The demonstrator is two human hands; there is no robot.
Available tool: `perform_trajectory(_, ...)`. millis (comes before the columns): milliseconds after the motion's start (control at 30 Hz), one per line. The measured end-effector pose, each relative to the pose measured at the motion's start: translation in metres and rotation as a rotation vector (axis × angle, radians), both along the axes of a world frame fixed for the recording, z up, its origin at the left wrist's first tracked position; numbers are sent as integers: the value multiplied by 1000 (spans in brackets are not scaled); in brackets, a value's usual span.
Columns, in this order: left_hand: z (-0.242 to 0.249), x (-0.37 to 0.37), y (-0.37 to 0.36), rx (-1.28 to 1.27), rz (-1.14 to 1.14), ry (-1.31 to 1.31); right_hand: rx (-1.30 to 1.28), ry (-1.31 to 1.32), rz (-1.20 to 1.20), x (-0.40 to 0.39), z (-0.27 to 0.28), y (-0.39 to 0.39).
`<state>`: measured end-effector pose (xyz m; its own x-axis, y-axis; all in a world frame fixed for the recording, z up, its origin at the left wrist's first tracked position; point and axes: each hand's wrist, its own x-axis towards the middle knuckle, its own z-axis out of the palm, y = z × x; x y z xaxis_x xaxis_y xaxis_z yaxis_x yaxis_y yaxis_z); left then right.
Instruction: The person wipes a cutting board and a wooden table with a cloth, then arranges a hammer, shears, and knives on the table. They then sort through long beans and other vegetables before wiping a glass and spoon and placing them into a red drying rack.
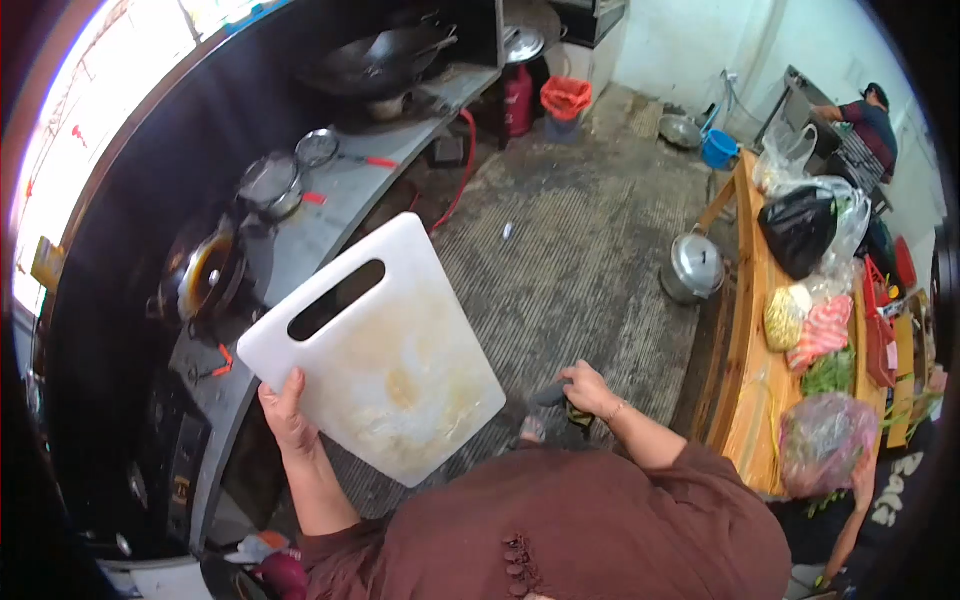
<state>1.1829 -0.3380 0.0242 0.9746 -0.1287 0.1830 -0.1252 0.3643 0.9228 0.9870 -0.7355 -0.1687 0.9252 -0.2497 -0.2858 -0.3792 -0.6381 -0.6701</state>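
A white plastic cutting board (385,350) with a slot handle is held up, tilted, in front of me; brownish stains mark its middle. My left hand (288,412) is closed on its lower left edge, with the thumb on the face. To the right of the board, my right hand (590,390) is curled closed. A short dark grey object (548,394), which may be a knife, sticks out from its fingers; its full shape is hidden. Below that hand, parts of my feet (533,429) show on the floor.
Left is a metal counter (365,200) with strainers (270,183), a glass-lidded pan (208,277) and a wok (370,65). Right is a wooden table (752,415) with bagged food; a lidded pot (693,268) stands beside it. A person's hand (862,478) touches a bag; another person (870,130) works behind.
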Motion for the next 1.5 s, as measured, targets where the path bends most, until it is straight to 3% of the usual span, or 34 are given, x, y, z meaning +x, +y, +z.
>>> perform_trajectory(67,0,27,-44,-32,-35,-18,-6,-106,83,23,46,-44)
perform_trajectory(200,-5,76,-146,-37,-166,-43,251,-219,143,94,127,-108)
perform_trajectory(300,-8,119,-214,8,-338,-33,672,-245,217,133,159,-144)
perform_trajectory(400,-11,165,-287,33,-493,-33,701,-63,118,162,160,-193)
perform_trajectory(600,-30,286,-459,71,-713,-122,641,-274,-227,217,116,-303)
perform_trajectory(733,-6,346,-587,201,-859,-116,596,-387,-498,246,116,-374)
perform_trajectory(833,15,374,-670,249,-936,-158,456,-440,-596,259,137,-421)
perform_trajectory(1000,6,410,-797,225,-1019,-148,355,-559,-761,275,150,-501)
perform_trajectory(1100,-4,426,-866,256,-1049,-129,436,-617,-794,287,154,-568)
perform_trajectory(1300,13,457,-990,252,-909,-206,344,-617,-714,328,174,-719)
perform_trajectory(1400,44,481,-1036,361,-694,-415,231,-643,-649,358,196,-785)
perform_trajectory(1433,57,494,-1048,503,-439,-690,146,-618,-636,366,204,-806)
perform_trajectory(1500,96,506,-1065,311,-242,-650,165,-677,-691,384,205,-846)
